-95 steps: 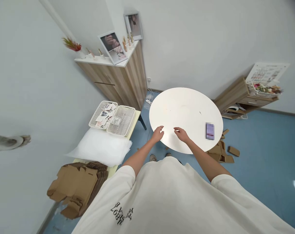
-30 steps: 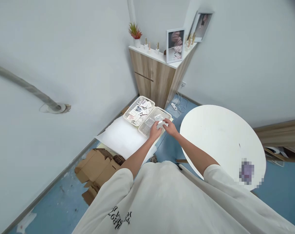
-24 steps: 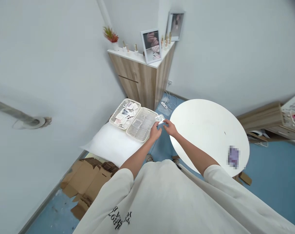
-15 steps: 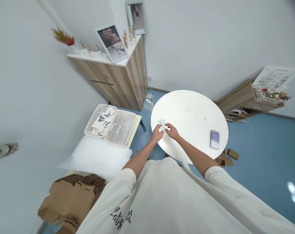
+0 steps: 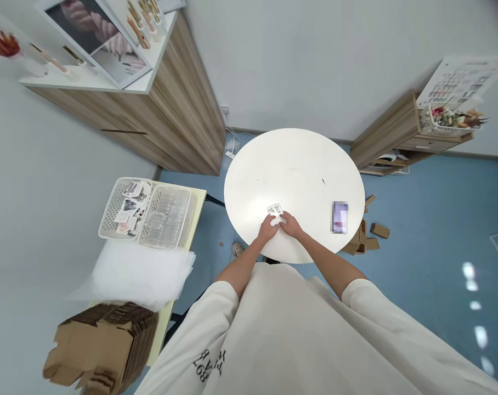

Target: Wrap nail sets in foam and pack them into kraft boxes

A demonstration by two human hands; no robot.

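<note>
Both my hands are over the near left part of the round white table. Between them is a small clear plastic box with a pattern of small marks on it. My left hand pinches its near left edge, and my right hand is closed on its near right edge. The box is at or just above the tabletop; I cannot tell if it touches. A phone-like purple thing, blurred by pixels, lies farther right on the table.
On a side table at left stand a basket of clear boxes and a basket of printed cards. White foam sheets and flattened cardboard boxes lie nearer. A wooden cabinet stands behind; cardboard pieces lie on the floor.
My hands were empty over the round table at first, then held the clear box at the right-hand basket. Since then they have carried it right to the round table, as my view turned right.
</note>
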